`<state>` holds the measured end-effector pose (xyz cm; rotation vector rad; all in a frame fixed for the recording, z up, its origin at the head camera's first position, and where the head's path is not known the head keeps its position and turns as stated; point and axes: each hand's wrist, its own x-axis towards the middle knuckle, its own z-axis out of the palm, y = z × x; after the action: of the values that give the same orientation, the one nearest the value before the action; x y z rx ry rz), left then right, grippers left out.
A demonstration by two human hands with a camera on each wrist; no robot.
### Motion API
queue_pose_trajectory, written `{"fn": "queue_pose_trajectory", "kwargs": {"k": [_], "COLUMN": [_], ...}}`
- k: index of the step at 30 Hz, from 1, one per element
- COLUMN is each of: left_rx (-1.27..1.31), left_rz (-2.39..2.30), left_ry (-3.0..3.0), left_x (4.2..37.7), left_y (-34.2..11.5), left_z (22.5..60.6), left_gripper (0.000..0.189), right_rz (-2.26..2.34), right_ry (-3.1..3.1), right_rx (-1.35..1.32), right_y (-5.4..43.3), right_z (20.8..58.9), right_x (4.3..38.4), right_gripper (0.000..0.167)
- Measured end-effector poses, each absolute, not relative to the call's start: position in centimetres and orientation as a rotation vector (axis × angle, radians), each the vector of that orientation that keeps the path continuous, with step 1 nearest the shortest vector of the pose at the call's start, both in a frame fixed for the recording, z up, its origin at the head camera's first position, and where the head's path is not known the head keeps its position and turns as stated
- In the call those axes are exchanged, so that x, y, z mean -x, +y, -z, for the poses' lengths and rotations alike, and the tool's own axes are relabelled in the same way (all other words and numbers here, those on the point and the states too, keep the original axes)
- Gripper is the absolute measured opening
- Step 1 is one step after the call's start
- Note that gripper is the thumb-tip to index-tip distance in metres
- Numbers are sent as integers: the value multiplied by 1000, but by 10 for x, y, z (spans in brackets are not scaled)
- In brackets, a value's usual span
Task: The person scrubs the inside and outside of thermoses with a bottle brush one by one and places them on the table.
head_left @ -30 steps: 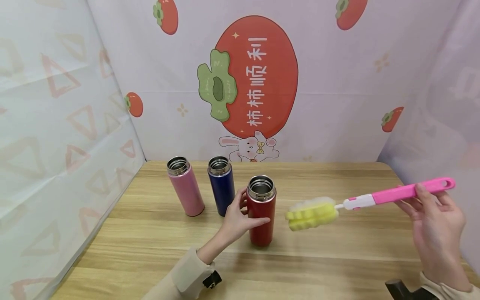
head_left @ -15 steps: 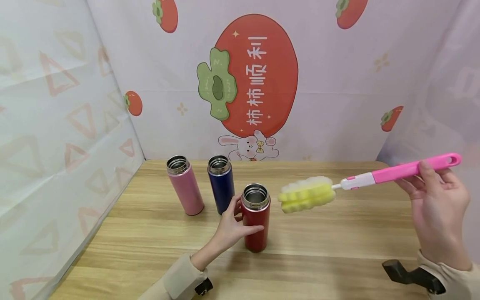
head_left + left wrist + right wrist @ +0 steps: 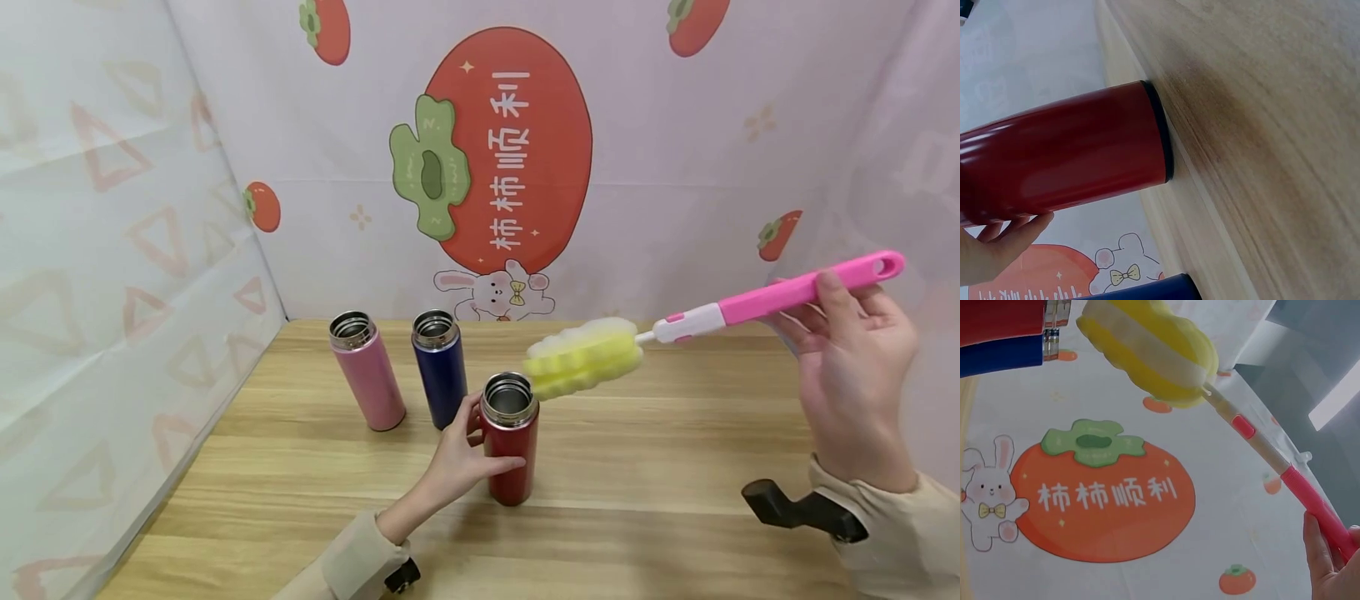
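Note:
An uncapped red thermos bottle [image 3: 512, 454] stands upright on the wooden table, its steel mouth facing up. My left hand [image 3: 461, 454] grips its side, thumb across the front and fingers behind. In the left wrist view the base of the red bottle [image 3: 1079, 150] meets the tabletop. My right hand [image 3: 855, 367] holds a bottle brush by its pink handle [image 3: 787, 296]. The yellow and white sponge head [image 3: 585, 357] points left, tilted slightly down, with its tip beside and above the bottle's mouth. The right wrist view shows the sponge head [image 3: 1154, 350] close to the bottle tops.
Behind and left of the red bottle stand a navy blue bottle [image 3: 439, 371] and a pink bottle [image 3: 369, 375], both uncapped. A printed cloth backdrop [image 3: 637, 208] rises at the table's rear edge, and another sheet [image 3: 135, 292] hangs along the left side.
My right hand has raised the bottle brush and brought its sponge head left, up to the red bottle's mouth. The red bottle has shifted slightly left and nearer in my left hand.

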<state>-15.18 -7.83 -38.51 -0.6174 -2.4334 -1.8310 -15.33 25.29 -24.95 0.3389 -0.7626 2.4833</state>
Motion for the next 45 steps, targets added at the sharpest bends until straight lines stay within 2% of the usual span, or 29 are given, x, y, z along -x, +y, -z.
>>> {"fn": "queue_pose_trajectory", "kwargs": {"k": [13, 22, 29, 35, 45], "left_rx": [649, 660, 660, 670, 690], "left_rz": [1764, 1758, 1764, 1760, 1741], "left_ry": [-2437, -2441, -2438, -2450, -2444], "left_x": [162, 163, 164, 162, 163], "left_y": [-83, -83, -83, -82, -83], "left_z": [405, 405, 406, 404, 408], "left_gripper": [79, 79, 79, 77, 79], "right_rz": [-2421, -2176, -2006, -1800, -1465], "right_ry": [-997, -1447, -1776, -1953, -2183], "right_rx": [-471, -622, -715, -860, -904], "right_y": [216, 186, 160, 137, 108], "right_z": [227, 182, 151, 139, 134], "right_x": [162, 166, 177, 184, 184], "right_gripper": [23, 27, 24, 26, 27]}}
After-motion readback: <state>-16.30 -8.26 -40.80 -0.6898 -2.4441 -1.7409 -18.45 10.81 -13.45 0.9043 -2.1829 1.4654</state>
